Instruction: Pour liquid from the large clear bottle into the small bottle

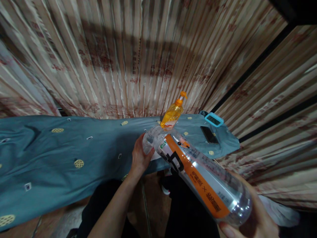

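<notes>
Our hands, right hand gripping the base of a clear plastic bottle with orange-and-silver label, lower right, left hand clasping its neck, centre frame

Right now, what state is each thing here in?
Clear bottle: tilted nearly flat, held at both ends.
Left hand: closed round the bottle's neck end.
Right hand: closed round the bottle's base.
Pump bottle: standing on the blue cloth, holding orange liquid.
Phone: lying flat, screen dark.
Blue timer: lying flat; display unreadable.

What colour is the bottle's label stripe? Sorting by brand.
Orange, on the bottle, clearest in the head view.
</notes>
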{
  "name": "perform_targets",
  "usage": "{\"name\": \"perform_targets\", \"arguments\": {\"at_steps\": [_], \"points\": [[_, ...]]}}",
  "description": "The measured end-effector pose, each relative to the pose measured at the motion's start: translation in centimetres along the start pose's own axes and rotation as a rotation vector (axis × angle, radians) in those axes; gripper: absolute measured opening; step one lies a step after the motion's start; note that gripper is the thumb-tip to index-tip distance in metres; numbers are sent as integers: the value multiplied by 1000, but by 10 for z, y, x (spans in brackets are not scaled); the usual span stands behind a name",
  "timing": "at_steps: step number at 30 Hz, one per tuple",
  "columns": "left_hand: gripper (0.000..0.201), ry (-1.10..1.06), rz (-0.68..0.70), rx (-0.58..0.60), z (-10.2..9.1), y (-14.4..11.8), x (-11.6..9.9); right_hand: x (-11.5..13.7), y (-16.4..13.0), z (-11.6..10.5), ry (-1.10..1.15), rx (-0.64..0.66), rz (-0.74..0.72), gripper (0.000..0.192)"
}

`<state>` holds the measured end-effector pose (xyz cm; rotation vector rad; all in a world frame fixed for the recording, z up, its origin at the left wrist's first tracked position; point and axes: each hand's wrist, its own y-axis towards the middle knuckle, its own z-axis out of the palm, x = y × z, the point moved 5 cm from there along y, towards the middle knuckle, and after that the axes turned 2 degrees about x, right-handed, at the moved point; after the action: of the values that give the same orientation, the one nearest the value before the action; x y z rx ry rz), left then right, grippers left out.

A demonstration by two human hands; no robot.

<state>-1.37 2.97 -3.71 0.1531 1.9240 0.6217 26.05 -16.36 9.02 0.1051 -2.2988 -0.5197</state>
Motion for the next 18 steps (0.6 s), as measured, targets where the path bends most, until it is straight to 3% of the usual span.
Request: {"name": "perform_targets", "arguments": {"at_steps": [2,18], "points": [[67,-3,5,-5,0,0,0,0,1,1,-31,62,-72,81],[67,23,11,-14,1,-1,-1,-3,3,-3,-80,83,-113,84]]}}
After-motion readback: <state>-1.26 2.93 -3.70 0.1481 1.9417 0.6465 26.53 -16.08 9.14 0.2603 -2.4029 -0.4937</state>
